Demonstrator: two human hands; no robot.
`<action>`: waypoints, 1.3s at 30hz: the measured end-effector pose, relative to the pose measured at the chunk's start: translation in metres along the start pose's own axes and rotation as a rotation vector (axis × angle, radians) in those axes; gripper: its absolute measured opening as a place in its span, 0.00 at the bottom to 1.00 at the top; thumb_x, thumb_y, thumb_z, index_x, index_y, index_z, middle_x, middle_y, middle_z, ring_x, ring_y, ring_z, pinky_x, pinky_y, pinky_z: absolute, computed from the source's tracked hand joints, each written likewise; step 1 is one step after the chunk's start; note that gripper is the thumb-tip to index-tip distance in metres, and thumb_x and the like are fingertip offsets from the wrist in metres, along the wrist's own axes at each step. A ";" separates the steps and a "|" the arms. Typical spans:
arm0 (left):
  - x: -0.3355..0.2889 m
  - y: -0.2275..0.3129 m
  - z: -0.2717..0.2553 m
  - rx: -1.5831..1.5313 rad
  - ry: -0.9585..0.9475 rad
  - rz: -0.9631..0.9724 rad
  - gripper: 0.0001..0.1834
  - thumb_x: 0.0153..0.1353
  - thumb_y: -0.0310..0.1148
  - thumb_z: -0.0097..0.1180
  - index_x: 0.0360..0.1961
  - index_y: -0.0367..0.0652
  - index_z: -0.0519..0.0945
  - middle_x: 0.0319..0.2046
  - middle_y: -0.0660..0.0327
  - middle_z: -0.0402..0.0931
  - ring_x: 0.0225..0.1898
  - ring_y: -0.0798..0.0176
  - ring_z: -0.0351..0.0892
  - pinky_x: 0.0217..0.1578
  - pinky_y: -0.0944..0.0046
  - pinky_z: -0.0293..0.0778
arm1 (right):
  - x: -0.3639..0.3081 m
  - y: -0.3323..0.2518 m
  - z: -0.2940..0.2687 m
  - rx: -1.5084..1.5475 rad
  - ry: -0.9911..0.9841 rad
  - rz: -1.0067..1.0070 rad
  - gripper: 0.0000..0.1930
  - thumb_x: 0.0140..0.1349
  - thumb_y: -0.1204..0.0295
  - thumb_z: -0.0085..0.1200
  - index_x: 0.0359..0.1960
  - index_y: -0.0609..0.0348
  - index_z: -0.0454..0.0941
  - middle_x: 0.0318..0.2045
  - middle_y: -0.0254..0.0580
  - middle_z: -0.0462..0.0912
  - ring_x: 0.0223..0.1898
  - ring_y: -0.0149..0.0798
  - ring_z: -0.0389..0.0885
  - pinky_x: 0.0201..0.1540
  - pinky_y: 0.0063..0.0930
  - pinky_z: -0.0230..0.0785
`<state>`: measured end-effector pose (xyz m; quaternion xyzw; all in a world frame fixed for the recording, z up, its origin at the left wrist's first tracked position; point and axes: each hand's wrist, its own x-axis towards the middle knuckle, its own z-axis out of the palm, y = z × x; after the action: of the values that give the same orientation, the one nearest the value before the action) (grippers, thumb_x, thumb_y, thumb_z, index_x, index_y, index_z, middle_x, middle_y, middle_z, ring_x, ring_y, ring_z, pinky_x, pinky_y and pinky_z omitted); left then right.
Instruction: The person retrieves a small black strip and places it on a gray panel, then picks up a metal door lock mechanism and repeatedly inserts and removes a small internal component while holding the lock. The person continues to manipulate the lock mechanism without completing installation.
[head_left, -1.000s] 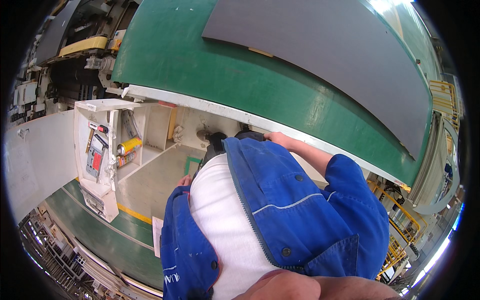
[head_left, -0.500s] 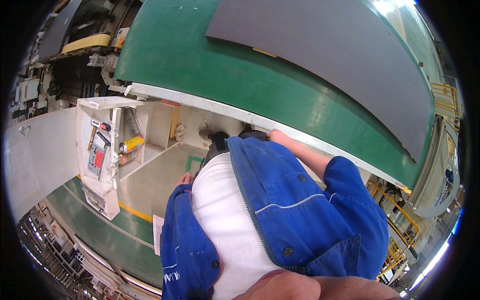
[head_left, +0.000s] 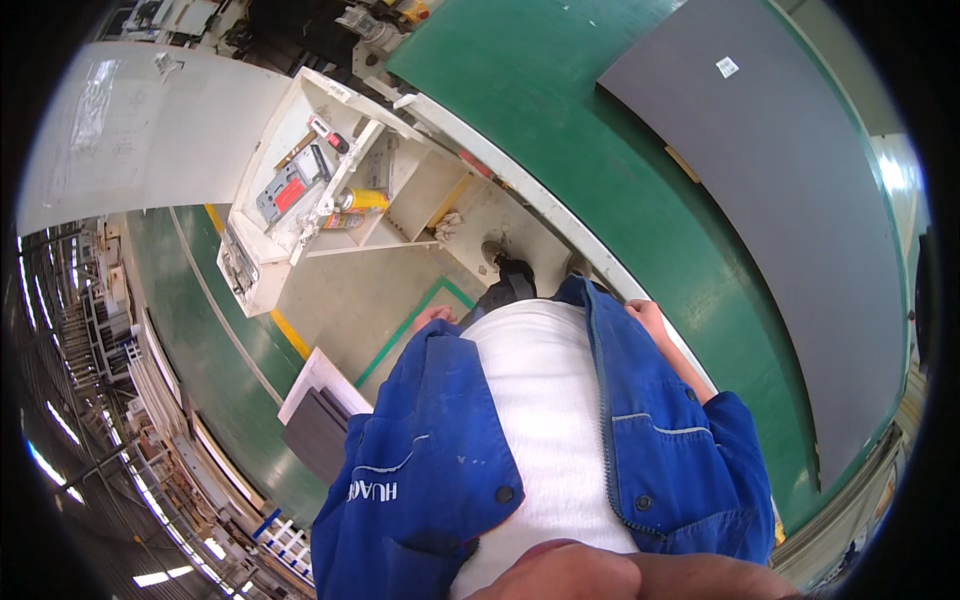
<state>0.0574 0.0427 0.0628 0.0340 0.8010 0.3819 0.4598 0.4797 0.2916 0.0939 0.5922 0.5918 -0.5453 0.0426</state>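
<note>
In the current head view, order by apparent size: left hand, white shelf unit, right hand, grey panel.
1. grey panel
2. white shelf unit
3. left hand and right hand: too alike to rank

Both hands [head_left: 435, 316] [head_left: 645, 314] low, well apart

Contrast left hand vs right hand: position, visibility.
The left hand shows against the pale floor, away from the green table; the right hand is at that table's white edge. The right hand has a bare forearm in view; the left hand's is hidden behind the blue jacket. Both are bare; neither shows a held item.
</note>
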 end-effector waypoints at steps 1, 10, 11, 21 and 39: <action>-0.002 0.001 0.000 -0.017 0.006 -0.003 0.14 0.64 0.31 0.61 0.46 0.31 0.81 0.33 0.50 0.84 0.33 0.59 0.84 0.38 0.61 0.81 | 0.000 0.003 -0.003 0.046 0.037 0.033 0.13 0.55 0.68 0.53 0.32 0.63 0.86 0.23 0.49 0.84 0.25 0.41 0.82 0.33 0.34 0.74; 0.009 -0.014 -0.010 -0.055 0.010 -0.009 0.14 0.63 0.31 0.59 0.46 0.31 0.81 0.30 0.55 0.83 0.30 0.62 0.83 0.35 0.64 0.79 | 0.008 0.030 -0.008 0.117 0.085 0.053 0.13 0.56 0.69 0.49 0.28 0.65 0.84 0.15 0.40 0.76 0.18 0.33 0.73 0.24 0.32 0.64; 0.011 -0.015 -0.011 -0.074 0.033 -0.038 0.14 0.63 0.30 0.59 0.46 0.31 0.81 0.29 0.55 0.83 0.30 0.62 0.83 0.35 0.64 0.79 | 0.009 0.032 -0.008 0.162 0.068 0.068 0.13 0.56 0.69 0.48 0.28 0.64 0.84 0.14 0.38 0.74 0.17 0.32 0.71 0.22 0.31 0.62; 0.015 -0.001 -0.014 -0.062 0.025 -0.063 0.16 0.67 0.33 0.56 0.49 0.31 0.80 0.33 0.53 0.84 0.32 0.62 0.85 0.35 0.65 0.80 | 0.019 0.059 0.006 0.301 0.079 0.211 0.13 0.57 0.68 0.48 0.31 0.62 0.85 0.14 0.34 0.72 0.16 0.31 0.69 0.21 0.30 0.60; 0.053 0.265 -0.064 -0.002 0.626 0.683 0.10 0.62 0.35 0.62 0.29 0.38 0.82 0.24 0.61 0.82 0.25 0.68 0.78 0.29 0.67 0.72 | 0.011 0.110 0.009 -0.003 -0.168 0.218 0.21 0.59 0.57 0.57 0.30 0.69 0.84 0.28 0.46 0.85 0.30 0.36 0.80 0.35 0.39 0.73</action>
<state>-0.1004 0.2142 0.2143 0.1787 0.8438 0.5042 0.0438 0.5531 0.2602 0.0173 0.6052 0.5192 -0.5840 0.1520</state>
